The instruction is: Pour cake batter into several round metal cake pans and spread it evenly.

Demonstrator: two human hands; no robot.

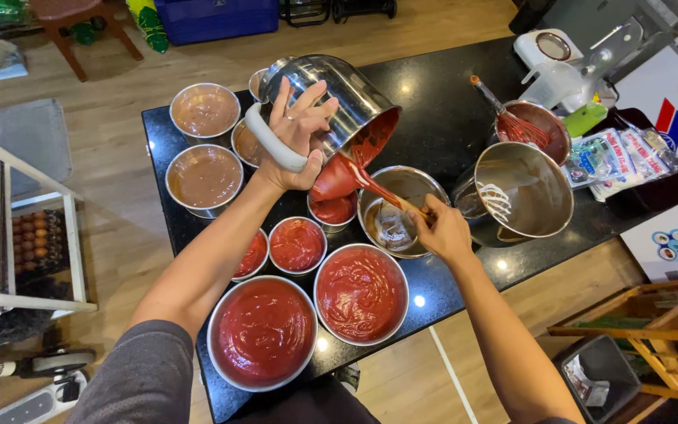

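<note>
My left hand (296, 137) grips the white handle of a steel mixing bowl (339, 98) and holds it tipped toward me. Red batter runs from its rim into a small round tin (333, 210) below. My right hand (441, 229) holds a spatula (374, 190) by its wooden handle; its red-coated blade scrapes inside the tilted bowl's mouth. Around the small tin stand round tins filled with red batter: two large ones (262, 334) (361, 294) near me and two smaller ones (297, 245) (253, 255).
A black counter (433, 118) carries it all. Tins of brown batter (204, 177) (204, 110) stand far left. An empty smeared bowl (394, 212), a steel bowl with a whisk (523, 188), a red bowl with a whisk (531, 129) and packets (617, 157) lie right. An egg rack (37, 239) stands left.
</note>
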